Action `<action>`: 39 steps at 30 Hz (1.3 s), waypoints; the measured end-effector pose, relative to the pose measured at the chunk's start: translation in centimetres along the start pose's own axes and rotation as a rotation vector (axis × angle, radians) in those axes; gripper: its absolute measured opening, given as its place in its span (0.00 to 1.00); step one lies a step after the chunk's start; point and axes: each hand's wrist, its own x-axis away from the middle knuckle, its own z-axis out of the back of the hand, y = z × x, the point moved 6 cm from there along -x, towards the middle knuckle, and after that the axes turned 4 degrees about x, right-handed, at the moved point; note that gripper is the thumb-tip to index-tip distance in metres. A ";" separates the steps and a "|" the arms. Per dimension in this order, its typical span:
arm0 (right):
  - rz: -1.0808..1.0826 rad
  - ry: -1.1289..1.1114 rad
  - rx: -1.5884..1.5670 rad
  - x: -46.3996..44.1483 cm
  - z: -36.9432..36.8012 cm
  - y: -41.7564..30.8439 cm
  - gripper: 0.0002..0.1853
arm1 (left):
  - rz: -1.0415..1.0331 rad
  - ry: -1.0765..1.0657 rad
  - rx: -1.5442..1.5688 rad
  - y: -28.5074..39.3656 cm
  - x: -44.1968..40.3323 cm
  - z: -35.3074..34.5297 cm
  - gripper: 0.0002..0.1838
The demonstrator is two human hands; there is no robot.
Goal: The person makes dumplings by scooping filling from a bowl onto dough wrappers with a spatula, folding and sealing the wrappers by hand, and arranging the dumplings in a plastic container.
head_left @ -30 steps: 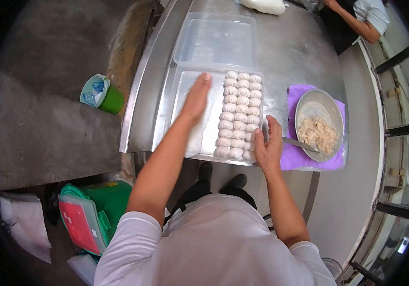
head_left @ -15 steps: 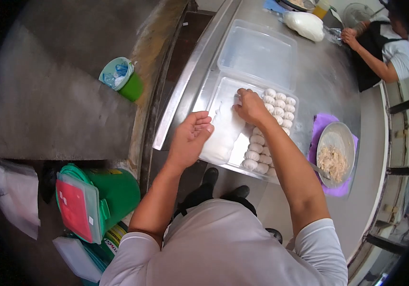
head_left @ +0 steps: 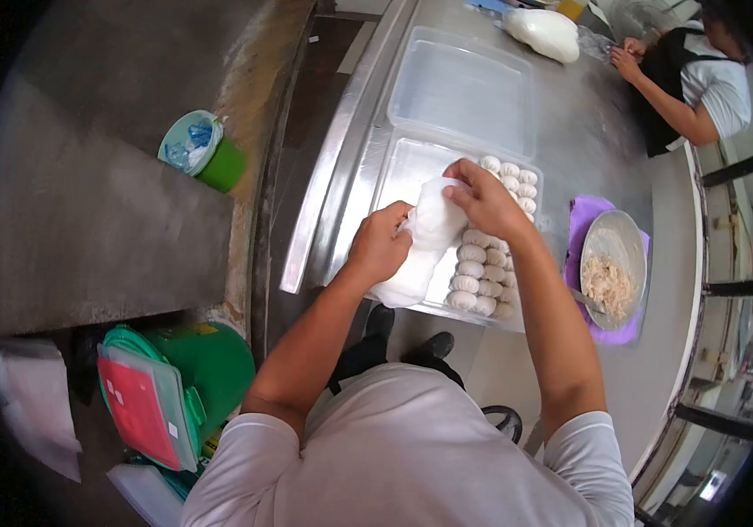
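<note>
A clear plastic tray [head_left: 398,167] sits at the near end of a steel table [head_left: 574,140], and a folded white cloth [head_left: 434,224] lies along its left part, with the far end lifted up between the person's two hands. The left hand [head_left: 383,241], over the tray's left side, pinches the left edge of the cloth between thumb and curled fingers. The right hand [head_left: 484,198], over the middle of the tray, pinches the cloth's far corner between thumb and fingertips, its forearm crossing above the tray's right part. There, pleated dumplings [head_left: 485,272] stand close together in rows, partly hidden beneath that hand and forearm. Just beyond the tray's far edge rests a clear shallow plastic container [head_left: 463,88]; whether it is a lid or a second tray, I cannot tell. To the right of the tray, a metal bowl [head_left: 605,227] of pale chopped filling [head_left: 609,290] sits on a purple cloth [head_left: 582,215], a utensil handle [head_left: 584,301] leaning over the rim on the side facing the tray. Well beyond the tray, a co-worker [head_left: 697,97] in a dark apron stands near a white bundle [head_left: 542,33]. Well to the left of the tray is a green bucket [head_left: 221,167] holding blue plastic.
</note>
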 end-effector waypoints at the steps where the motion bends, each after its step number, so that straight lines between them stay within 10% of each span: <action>1: -0.007 0.010 -0.002 0.5 -0.3 -0.5 0.12 | -0.010 -0.009 0.127 -0.4 -0.4 -0.2 0.19; 34: 0.041 -0.012 0.136 0.8 -2.3 -0.9 0.10 | -0.035 -0.014 0.433 -2.0 -1.6 -0.5 0.22; 39: -0.182 0.109 -0.361 -1.6 0.2 3.6 0.07 | 0.059 0.140 -0.122 0.2 -1.1 0.8 0.25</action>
